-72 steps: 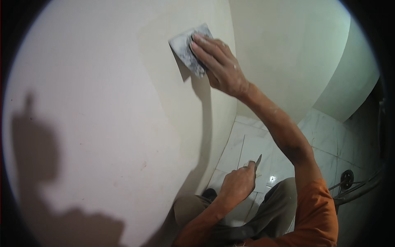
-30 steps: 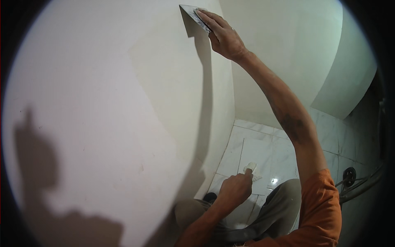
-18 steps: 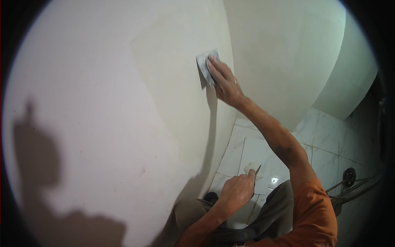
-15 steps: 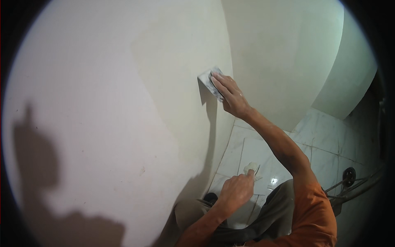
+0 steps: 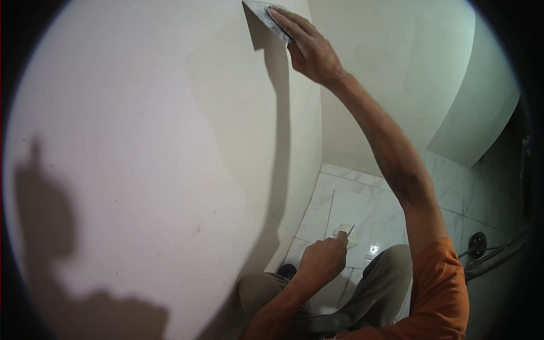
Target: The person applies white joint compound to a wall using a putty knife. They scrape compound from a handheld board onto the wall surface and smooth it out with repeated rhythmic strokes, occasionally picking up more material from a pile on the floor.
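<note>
Up high, near the corner, my right hand (image 5: 315,52) grips a flat scraper (image 5: 276,28) smeared with whitish putty. Its blade is up at the wall (image 5: 221,130), tilted, and casts a sharp shadow there. A damp-looking beige patch of fresh coating spreads over this part of the wall. Low in front of my knees, my left hand (image 5: 323,262) is closed around the handle of a putty knife (image 5: 351,231). A lump of pale putty (image 5: 341,228) sits on that tool; most of the handle is hidden in the fist.
A second wall (image 5: 374,96) meets the first at a corner on the right. Below lies a marbled tile floor (image 5: 317,209). A dark wheeled metal frame (image 5: 477,245) stands at the right, close to my right elbow. My bent knees (image 5: 391,272) are beneath my hands.
My right hand has slid the scraper upward and slightly left along the wall, the arm stretching out. My left hand with the putty knife has barely shifted.
</note>
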